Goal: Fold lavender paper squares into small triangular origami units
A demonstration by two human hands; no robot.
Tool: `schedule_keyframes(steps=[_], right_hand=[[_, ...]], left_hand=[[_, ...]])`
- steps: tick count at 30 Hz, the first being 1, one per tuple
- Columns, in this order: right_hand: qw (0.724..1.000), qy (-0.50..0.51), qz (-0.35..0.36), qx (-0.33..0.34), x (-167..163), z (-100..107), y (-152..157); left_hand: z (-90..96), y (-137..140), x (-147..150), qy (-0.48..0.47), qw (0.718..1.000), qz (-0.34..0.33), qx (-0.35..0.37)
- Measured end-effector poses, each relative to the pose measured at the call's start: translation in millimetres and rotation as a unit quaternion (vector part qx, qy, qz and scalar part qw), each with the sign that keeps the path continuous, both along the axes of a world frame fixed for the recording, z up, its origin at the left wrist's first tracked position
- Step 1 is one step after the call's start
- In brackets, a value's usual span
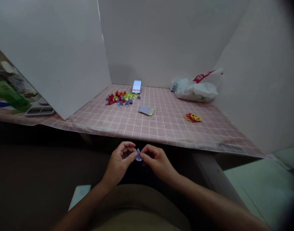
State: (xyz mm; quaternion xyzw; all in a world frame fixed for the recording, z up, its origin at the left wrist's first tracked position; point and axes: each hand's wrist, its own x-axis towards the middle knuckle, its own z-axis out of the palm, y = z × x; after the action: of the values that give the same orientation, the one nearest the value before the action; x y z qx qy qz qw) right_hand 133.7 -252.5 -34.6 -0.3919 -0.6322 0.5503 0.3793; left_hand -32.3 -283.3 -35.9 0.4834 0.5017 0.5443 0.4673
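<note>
Just in front of the table's near edge, a small folded piece of purple paper (pixel 138 155) is held between both hands. My left hand (pixel 121 158) pinches its left side between thumb and fingers. On its right side, my right hand (pixel 157 160) grips it the same way. Part of the paper is hidden by the fingertips. Beyond the hands, a stack of paper squares (pixel 146 110), purple on top with yellow-green below, lies on the pink checked table (pixel 127 125). Further left sits a cluster of small folded paper pieces (pixel 121 98) in red, orange, yellow and purple.
A lit phone (pixel 137 86) leans near the back wall. At the right are red and yellow cut-out shapes (pixel 193 117) and a white plastic bag (pixel 196 91). White panels enclose the table's sides. A kitchen scale (pixel 40 110) stands far left; a pale device (pixel 79 194) lies beside my left forearm.
</note>
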Motion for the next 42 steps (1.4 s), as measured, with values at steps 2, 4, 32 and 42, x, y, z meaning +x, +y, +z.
schedule_keyframes(steps=[2, 4, 32, 42], right_hand=[[0.999, -0.016, -0.019, 0.042, -1.2, -1.6, -2.2], [0.996, -0.026, -0.032, 0.074, -2.0, -2.6, -3.9], [0.996, -0.001, -0.039, 0.078, 0.0, 1.1, -9.2], [0.995, 0.015, -0.041, 0.086, 1.1, 4.8, -10.0]], left_hand=[[1.1, -0.2, 0.1, 0.02, 1.0, -0.012, -0.015], [1.5, -0.8, -0.4, 0.04, 0.999, -0.02, -0.018], [1.6, -3.4, 2.8, 0.0, 0.999, -0.039, -0.019], [0.5, -9.9, 0.2, 0.024, 0.996, -0.032, 0.083]])
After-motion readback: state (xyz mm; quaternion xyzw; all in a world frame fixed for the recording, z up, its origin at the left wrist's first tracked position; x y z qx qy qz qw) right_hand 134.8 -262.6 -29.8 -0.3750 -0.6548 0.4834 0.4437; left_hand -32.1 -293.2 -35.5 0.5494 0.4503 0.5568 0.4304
